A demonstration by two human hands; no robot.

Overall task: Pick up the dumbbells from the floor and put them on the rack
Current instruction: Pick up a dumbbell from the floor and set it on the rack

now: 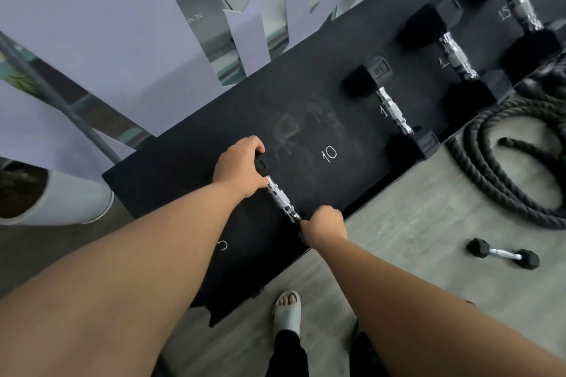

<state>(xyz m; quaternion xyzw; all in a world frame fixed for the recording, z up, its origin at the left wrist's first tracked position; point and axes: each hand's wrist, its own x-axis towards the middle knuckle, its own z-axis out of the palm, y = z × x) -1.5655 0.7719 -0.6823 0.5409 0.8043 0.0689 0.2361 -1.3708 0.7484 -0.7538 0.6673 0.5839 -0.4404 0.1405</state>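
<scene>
Two hands clenched on one dumbbell (280,200) — left hand (240,167) over the far head, right hand (324,225) over the near — its long axis crossing the rack (199,168), beside the chalked 10 (329,154), touching or hovering I cannot tell.

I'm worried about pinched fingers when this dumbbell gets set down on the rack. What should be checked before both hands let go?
1. Both ends held: ok. The left hand covers the far head and the right hand the near head of the held dumbbell.
2. Dumbbell over the rack, not past its edge: ok.
3. Landing spot free of other weights: ok. The nearest racked dumbbell lies well to the right, beyond the chalked 10.
4. Dumbbell resting on the surface: cannot tell.
5. Fingers out from under the heads: cannot tell.
6. More to fetch: ok, one floor dumbbell is left.
</scene>
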